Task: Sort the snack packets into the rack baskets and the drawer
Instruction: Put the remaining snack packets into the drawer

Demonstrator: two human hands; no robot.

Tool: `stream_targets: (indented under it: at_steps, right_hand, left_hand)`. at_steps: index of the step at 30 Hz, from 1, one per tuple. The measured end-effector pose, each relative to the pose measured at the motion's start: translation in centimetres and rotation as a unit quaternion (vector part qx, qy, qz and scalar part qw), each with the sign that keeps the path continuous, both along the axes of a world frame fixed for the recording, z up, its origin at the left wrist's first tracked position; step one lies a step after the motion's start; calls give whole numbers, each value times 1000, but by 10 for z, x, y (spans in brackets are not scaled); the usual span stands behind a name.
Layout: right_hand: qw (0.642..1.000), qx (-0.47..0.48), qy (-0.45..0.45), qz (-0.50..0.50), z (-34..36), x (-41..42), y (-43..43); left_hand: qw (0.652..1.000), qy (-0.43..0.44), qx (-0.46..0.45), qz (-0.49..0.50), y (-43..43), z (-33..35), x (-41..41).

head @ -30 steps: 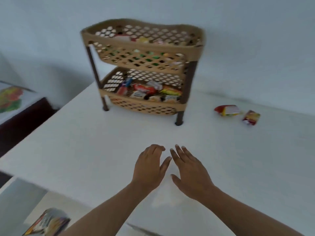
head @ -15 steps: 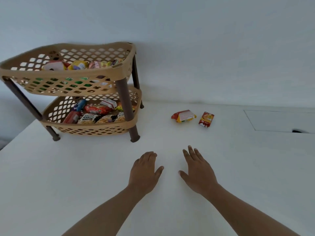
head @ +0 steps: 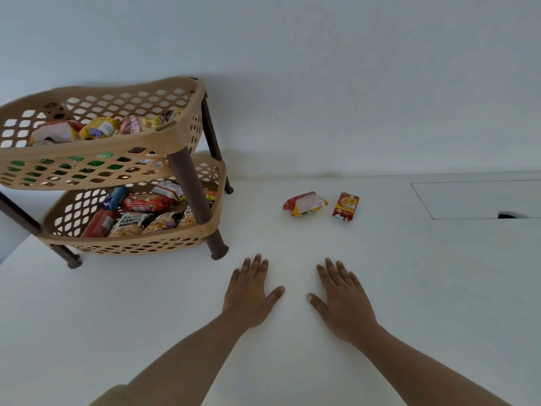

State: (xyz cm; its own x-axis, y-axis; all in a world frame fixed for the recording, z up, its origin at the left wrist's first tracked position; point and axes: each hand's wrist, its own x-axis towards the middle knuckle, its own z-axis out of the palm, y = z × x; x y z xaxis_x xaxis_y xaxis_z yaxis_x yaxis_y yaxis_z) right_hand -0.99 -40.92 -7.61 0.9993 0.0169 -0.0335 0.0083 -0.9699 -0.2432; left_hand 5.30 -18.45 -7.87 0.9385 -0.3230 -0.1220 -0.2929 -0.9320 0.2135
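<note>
Between picks; left hand and right hand lie flat, empty; yellow-red packet and red packet wait at 12 o'clock; next, probably grasp 1.

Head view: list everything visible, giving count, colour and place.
rack: one, tan baskets on brown legs, table's left
top basket: one, tan, holds several mixed-colour packets
bottom basket: one, tan, holds several packets, salted peanuts among them
wide packet: one, red and yellow, on table right of rack
small packet: one, red and yellow, just right of it
table: one, white
panel: one, white, flush in table, far right
wall: pale grey, behind
left hand: palm down, fingers straight, empty
right hand: same
</note>
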Motion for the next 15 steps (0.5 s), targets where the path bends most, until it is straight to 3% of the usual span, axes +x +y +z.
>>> stream_targets:
  at_steps: [15]
  right_hand:
    - [986, 22, -119, -112, 38, 131, -51]
  left_hand:
    - [994, -87, -61, -32, -67, 44, 136]
